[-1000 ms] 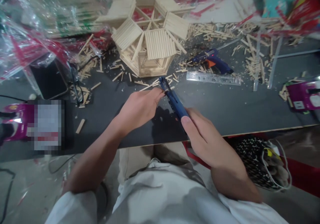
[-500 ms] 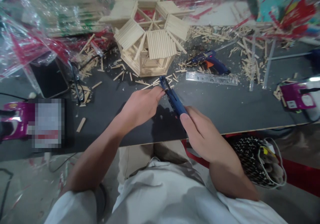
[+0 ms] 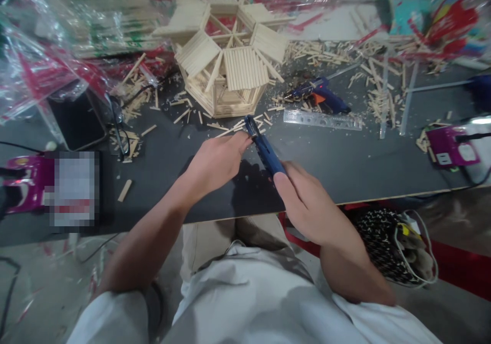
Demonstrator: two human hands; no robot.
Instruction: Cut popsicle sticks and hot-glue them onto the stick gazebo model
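Pale, matt, ribbed wood forms the stick model (image 3: 247, 69); the counter (image 3: 376, 162) is dark and matt, the ruler (image 3: 322, 120) clear, glossy plastic, the film (image 3: 34, 72) crinkled and shiny. The blue tool (image 3: 268, 154) is probably smooth plastic, though blurred.

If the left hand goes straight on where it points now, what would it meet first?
Probably the blue tool, just ahead of the left hand; whether they already touch is unclear.
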